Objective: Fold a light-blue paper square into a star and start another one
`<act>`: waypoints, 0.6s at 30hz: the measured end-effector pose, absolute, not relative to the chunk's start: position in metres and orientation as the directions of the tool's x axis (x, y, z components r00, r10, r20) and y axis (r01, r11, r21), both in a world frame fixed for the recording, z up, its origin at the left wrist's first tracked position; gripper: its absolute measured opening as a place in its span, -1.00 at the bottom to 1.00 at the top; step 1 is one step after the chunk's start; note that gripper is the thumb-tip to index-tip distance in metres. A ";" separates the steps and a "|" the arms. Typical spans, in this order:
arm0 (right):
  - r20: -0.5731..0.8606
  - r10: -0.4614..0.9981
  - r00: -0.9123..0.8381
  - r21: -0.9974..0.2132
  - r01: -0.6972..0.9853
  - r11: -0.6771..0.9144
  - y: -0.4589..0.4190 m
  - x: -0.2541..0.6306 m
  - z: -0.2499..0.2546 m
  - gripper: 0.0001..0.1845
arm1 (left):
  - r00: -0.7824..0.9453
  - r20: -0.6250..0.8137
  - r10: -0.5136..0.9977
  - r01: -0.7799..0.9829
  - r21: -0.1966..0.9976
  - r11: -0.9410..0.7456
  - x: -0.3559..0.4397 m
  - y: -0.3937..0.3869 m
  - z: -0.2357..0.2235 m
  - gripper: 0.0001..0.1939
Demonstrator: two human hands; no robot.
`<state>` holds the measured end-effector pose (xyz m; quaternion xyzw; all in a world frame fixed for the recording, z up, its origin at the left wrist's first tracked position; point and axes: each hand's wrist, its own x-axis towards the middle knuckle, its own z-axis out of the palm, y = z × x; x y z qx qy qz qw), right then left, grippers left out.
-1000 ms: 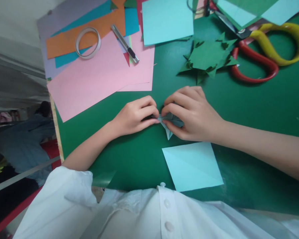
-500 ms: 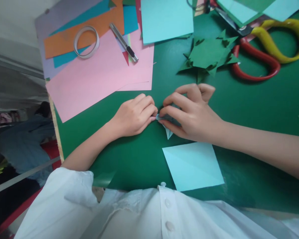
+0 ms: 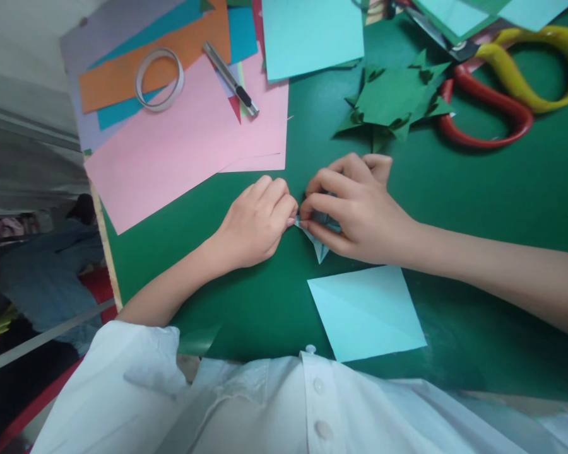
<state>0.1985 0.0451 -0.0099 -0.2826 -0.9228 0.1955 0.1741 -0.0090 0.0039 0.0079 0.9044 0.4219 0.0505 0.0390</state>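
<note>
Between my hands, just above the green table [image 3: 255, 302], is a small folded piece of light blue paper [image 3: 318, 247], its pointed end sticking out below my fingers. My left hand [image 3: 260, 221] is closed, its fingertips pinching the paper's left tip. From the other side my right hand [image 3: 355, 205] grips the paper between thumb and fingers, hiding most of it. A flat light blue sheet [image 3: 366, 312] with faint creases lies below my right hand, near the table's front edge.
A folded green paper star [image 3: 397, 98] lies beyond my right hand, beside scissors [image 3: 487, 113] with red and yellow handles. At the back left, pink paper [image 3: 170, 151] carries a tape roll [image 3: 180, 82] and a box cutter [image 3: 231, 81]. A light blue sheet [image 3: 312, 38] lies behind.
My right hand has shifted slightly left and up, its fingers closing in a little on the folded paper. My left hand keeps its pinch, with the wrist turned slightly. The view has moved a little.
</note>
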 end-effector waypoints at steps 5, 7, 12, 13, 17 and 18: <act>0.203 0.592 -0.780 -0.456 0.460 0.762 0.045 0.197 -0.009 -0.74 | 0.554 -0.009 0.833 0.823 0.161 -0.546 -0.004 -0.002 0.010 -0.84; 0.193 0.592 -0.782 -0.460 0.461 0.759 0.045 0.196 -0.009 -0.74 | 0.512 -0.021 0.859 0.846 0.187 -0.500 -0.002 -0.004 0.010 -0.87; 0.167 0.597 -0.785 -0.468 0.470 0.749 0.045 0.195 -0.007 -0.73 | 0.425 -0.043 0.904 0.886 0.224 -0.406 0.003 -0.009 0.010 -0.94; 0.166 0.600 -0.783 -0.469 0.472 0.746 0.045 0.195 -0.006 -0.72 | 0.409 -0.049 0.911 0.894 0.221 -0.389 0.004 -0.009 0.011 -0.95; 0.119 0.615 -0.779 -0.475 0.499 0.724 0.045 0.194 -0.004 -0.72 | 0.356 -0.058 0.933 0.916 0.218 -0.336 0.008 -0.012 0.012 -0.93; 0.102 0.621 -0.777 -0.475 0.511 0.717 0.044 0.194 -0.003 -0.72 | 0.346 -0.060 0.936 0.920 0.219 -0.326 0.009 -0.012 0.012 -0.93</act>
